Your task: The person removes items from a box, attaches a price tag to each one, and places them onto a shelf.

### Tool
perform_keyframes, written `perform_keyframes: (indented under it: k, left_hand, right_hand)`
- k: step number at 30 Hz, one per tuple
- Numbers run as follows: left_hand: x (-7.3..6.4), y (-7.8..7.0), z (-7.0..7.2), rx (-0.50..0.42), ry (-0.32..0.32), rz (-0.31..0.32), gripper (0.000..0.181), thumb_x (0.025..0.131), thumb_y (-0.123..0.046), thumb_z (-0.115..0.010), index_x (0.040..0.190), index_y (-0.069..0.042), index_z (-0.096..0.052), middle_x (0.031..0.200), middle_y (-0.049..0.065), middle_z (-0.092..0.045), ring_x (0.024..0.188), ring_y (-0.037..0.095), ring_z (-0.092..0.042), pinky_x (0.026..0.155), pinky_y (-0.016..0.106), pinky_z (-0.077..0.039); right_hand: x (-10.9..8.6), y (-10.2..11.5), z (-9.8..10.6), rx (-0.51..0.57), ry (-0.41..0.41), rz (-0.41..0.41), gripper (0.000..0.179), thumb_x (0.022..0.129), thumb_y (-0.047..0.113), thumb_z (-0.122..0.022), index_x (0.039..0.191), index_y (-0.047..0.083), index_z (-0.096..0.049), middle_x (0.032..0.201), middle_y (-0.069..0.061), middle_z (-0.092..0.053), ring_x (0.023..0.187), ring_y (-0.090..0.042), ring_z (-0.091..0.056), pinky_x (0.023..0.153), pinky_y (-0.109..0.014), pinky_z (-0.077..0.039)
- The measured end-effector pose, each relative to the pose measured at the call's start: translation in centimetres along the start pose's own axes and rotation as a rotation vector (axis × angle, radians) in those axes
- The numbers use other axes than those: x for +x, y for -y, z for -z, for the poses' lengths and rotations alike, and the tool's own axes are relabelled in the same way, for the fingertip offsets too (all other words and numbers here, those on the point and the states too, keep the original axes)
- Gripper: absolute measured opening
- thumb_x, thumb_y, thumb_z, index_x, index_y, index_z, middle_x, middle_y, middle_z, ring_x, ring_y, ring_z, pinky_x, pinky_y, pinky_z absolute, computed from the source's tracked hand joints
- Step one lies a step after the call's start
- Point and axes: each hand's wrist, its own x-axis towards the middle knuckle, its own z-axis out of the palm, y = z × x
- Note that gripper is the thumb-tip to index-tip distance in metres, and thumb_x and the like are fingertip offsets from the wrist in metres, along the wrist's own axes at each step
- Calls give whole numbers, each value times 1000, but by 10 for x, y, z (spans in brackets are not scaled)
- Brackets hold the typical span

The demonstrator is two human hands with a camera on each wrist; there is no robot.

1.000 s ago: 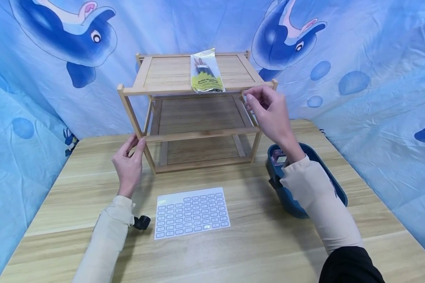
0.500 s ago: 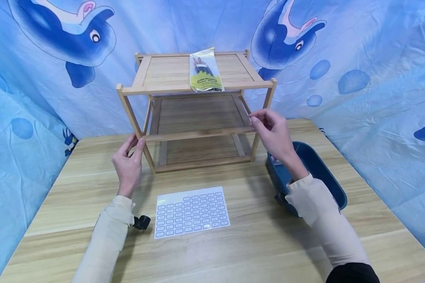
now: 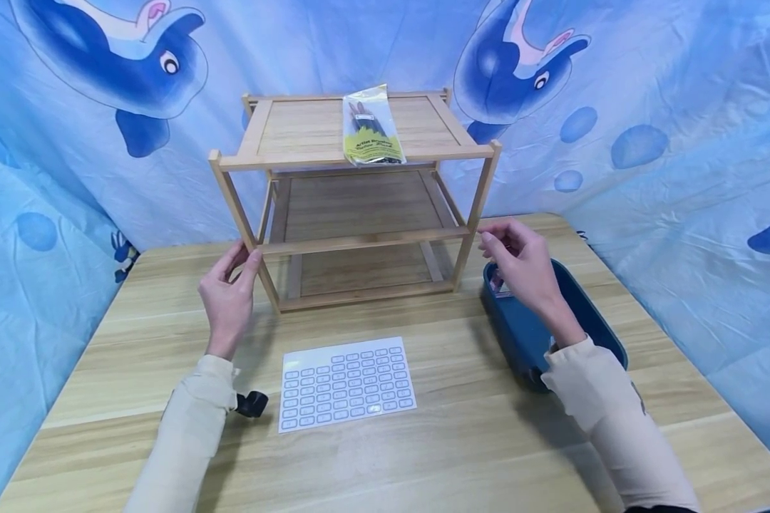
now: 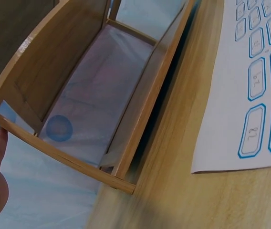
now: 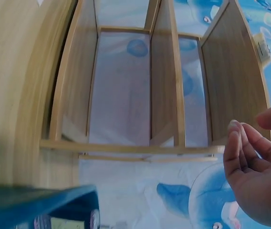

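Head view: shelf (image 3: 362, 206) between hands (image 3: 229, 298) (image 3: 527, 269)

Bright tabletop (image 3: 475, 449), soft shadows, dimmer wrist views

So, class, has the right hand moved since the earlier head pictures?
Yes: the right hand moved down and rightward relative to the rack's front right post.

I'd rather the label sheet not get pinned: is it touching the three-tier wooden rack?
Apart. The head view shows a strip of tabletop between the far edge of the label sheet and the three-tier wooden rack.
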Motion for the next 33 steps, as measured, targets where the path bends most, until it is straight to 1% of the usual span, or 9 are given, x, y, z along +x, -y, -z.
perform_keyframes:
  k: [5,10,13,16,19,22,26,29,33]
  left_hand:
    - [-1,-4,0,6,1,17,38,99,-16,-72,134,-1,-67,118,12,-71,109,12,-66,95,25,-53]
    - [-7,1,-1,17,6,35,34,98,-12,-72,128,5,-68,111,8,-71,105,13,-67,93,24,-54]
    - [-14,10,3,100,4,85,30,98,-19,-73,116,4,-70,102,0,-70,96,11,-66,88,20,-54]
    - [-21,19,8,216,10,139,26,96,-24,-74,100,2,-72,88,-6,-68,81,9,-65,75,17,-52]
    - [-30,25,8,279,30,150,22,95,-21,-74,89,0,-71,80,-5,-68,70,8,-62,66,17,-48]
    - [-36,26,2,271,98,114,17,95,-13,-72,90,3,-72,82,5,-72,70,7,-62,65,15,-49]
    - [-46,23,-9,206,245,74,17,98,-14,-72,98,4,-73,91,19,-73,73,12,-67,69,15,-53]
    - [-52,20,-19,162,334,64,20,100,-17,-72,104,3,-74,97,20,-74,80,16,-69,73,16,-55]
    - [-57,14,-34,159,403,50,17,101,-12,-70,108,3,-74,105,18,-74,91,17,-68,79,18,-55]
  right_hand:
    - [-9,-6,11,-18,23,-62,26,108,15,-56,122,-4,-66,103,-20,-67,84,-13,-64,69,-18,-55]
    - [-17,-13,22,-22,-14,-59,25,107,11,-56,122,-7,-66,100,-12,-67,86,-13,-65,73,-16,-54]
    - [-21,-17,29,-31,-35,-59,24,107,9,-57,122,-8,-66,96,-1,-67,84,-12,-64,72,-15,-53]
    - [-24,-21,36,-38,-48,-63,24,107,9,-57,121,-8,-66,94,5,-67,83,-11,-64,72,-15,-52]
    - [-28,-24,43,-53,-60,-72,25,107,10,-57,121,-8,-66,94,9,-67,82,-8,-65,72,-15,-53]
    - [-32,-27,49,-73,-70,-80,26,107,12,-57,121,-9,-65,96,9,-67,82,-6,-65,74,-15,-53]
    - [-41,-31,56,-100,-77,-96,26,107,12,-57,120,-10,-64,97,-2,-69,81,-7,-66,73,-15,-54]
    - [-48,-36,61,-113,-76,-113,27,108,12,-56,121,-10,-63,97,-3,-69,83,-9,-67,73,-15,-54]
    - [-58,-44,69,-117,-83,-133,27,107,10,-56,122,-12,-61,96,4,-69,83,-7,-68,73,-14,-54]
